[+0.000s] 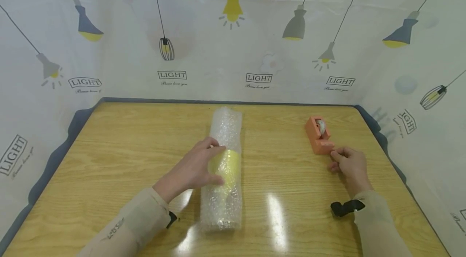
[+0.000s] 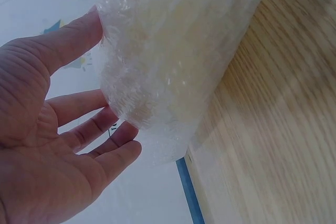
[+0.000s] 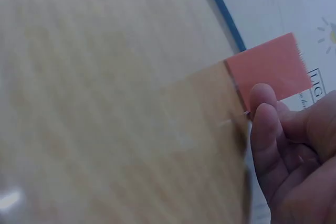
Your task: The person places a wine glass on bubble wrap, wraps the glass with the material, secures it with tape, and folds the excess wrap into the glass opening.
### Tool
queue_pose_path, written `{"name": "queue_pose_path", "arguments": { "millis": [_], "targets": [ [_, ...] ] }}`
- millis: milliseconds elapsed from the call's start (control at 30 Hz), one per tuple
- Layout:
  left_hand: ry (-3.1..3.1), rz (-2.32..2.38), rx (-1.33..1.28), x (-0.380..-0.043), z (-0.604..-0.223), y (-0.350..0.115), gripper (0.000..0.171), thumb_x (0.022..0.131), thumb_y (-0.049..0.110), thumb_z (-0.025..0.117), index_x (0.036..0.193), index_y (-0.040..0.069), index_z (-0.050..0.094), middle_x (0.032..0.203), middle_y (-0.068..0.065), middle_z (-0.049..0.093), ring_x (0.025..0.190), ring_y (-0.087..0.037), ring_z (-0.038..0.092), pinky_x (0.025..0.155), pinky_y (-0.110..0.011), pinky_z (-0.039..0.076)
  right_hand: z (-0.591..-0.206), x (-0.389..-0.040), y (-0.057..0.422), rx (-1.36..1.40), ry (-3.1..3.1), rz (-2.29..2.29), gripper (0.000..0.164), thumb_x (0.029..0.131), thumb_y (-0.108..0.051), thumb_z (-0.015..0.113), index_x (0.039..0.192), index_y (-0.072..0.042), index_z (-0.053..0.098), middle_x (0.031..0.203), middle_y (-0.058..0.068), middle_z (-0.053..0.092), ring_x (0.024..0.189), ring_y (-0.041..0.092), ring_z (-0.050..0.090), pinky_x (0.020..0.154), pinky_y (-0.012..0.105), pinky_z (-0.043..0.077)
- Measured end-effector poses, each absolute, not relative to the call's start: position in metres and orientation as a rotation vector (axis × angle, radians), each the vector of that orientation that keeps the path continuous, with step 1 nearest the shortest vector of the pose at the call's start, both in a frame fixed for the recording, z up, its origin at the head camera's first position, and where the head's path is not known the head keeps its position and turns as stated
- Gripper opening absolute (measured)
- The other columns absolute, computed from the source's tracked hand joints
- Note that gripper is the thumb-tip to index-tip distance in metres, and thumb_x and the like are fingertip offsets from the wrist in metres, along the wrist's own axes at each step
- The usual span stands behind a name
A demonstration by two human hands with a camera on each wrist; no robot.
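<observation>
A long bundle of clear bubble wrap lies on the table, pointing away from me. Something yellow shows through its middle; the wrap hides what kind of thing it is. My left hand comes in from the left with thumb and fingers apart. In the left wrist view its fingertips touch the side of the bubble wrap without closing round it. To the right stands an orange tape dispenser holding a roll of clear tape. Thumb and fingers of my right hand pinch the dispenser's front corner.
The glossy wooden table has a dark blue border along its back edge. Behind and on both sides hangs a white sheet printed with lamps. Black straps sit at both wrists.
</observation>
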State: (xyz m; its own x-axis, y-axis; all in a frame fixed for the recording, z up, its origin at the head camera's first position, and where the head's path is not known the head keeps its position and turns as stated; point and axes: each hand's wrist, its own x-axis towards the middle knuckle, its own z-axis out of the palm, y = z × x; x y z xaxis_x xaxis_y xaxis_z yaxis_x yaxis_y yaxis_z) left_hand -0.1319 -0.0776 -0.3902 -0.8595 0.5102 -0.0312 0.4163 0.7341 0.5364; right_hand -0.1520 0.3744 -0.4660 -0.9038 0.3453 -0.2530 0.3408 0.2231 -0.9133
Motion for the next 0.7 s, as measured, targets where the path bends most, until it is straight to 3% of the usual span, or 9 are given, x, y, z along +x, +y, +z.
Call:
{"name": "queue_pose_path", "arguments": {
  "millis": [100,233,367,467,600,700],
  "targets": [
    [2.755,0.788,0.745,-0.132,-0.391,-0.078,0.091,0.074,0.030,0.094,0.151,0.005,0.051,0.146,-0.011,0.049,0.133,-0.030,0.049,0.110,-0.045,0.048,-0.467,-0.150,0.375,-0.748,-2.374,1.951,0.013,0.105,-0.008,0.057,0.102,0.004,0.062,0.084,0.000,0.064,0.062,0.014,0.069,0.055,0.028,0.060],
    [2.757,0.785,0.750,-0.133,-0.390,-0.077,0.091,0.074,0.030,0.094,0.151,0.005,0.051,0.145,-0.011,0.049,0.132,-0.030,0.050,0.110,-0.045,0.048,-0.466,-0.149,0.378,-0.691,-2.479,1.866,0.018,0.106,-0.009,0.056,0.108,0.008,0.062,0.092,0.000,0.067,0.064,0.014,0.071,0.057,0.031,0.062],
    [2.757,0.786,0.750,-0.133,-0.391,-0.076,0.092,0.074,0.030,0.094,0.151,0.005,0.051,0.145,-0.010,0.049,0.132,-0.030,0.050,0.110,-0.045,0.048,-0.463,-0.144,0.380,-0.619,-2.668,1.648,0.028,0.108,-0.014,0.053,0.116,0.012,0.060,0.111,0.018,0.071,0.067,0.011,0.073,0.062,0.031,0.063],
    [2.754,0.790,0.755,-0.134,-0.391,-0.076,0.091,0.075,0.029,0.094,0.151,0.004,0.051,0.144,-0.011,0.049,0.131,-0.030,0.050,0.109,-0.045,0.049,-0.460,-0.139,0.378,-0.598,-2.710,1.596,0.030,0.108,-0.013,0.052,0.117,0.014,0.059,0.131,0.032,0.063,0.069,0.009,0.073,0.065,0.030,0.063],
    [2.756,0.797,0.753,-0.134,-0.392,-0.077,0.090,0.076,0.029,0.093,0.151,0.004,0.051,0.144,-0.011,0.049,0.130,-0.030,0.050,0.107,-0.045,0.050,-0.456,-0.136,0.374,-0.582,-2.707,1.611,0.029,0.107,-0.010,0.053,0.115,0.017,0.060,0.143,0.032,0.052,0.069,0.009,0.073,0.065,0.029,0.063],
    [2.763,0.801,0.759,-0.133,-0.392,-0.078,0.090,0.075,0.029,0.093,0.151,0.004,0.051,0.144,-0.011,0.049,0.130,-0.031,0.050,0.107,-0.045,0.050,-0.453,-0.134,0.372,-0.574,-2.720,1.605,0.029,0.106,-0.010,0.055,0.115,0.017,0.061,0.140,0.032,0.056,0.068,0.010,0.073,0.064,0.028,0.063]
  ]
}}
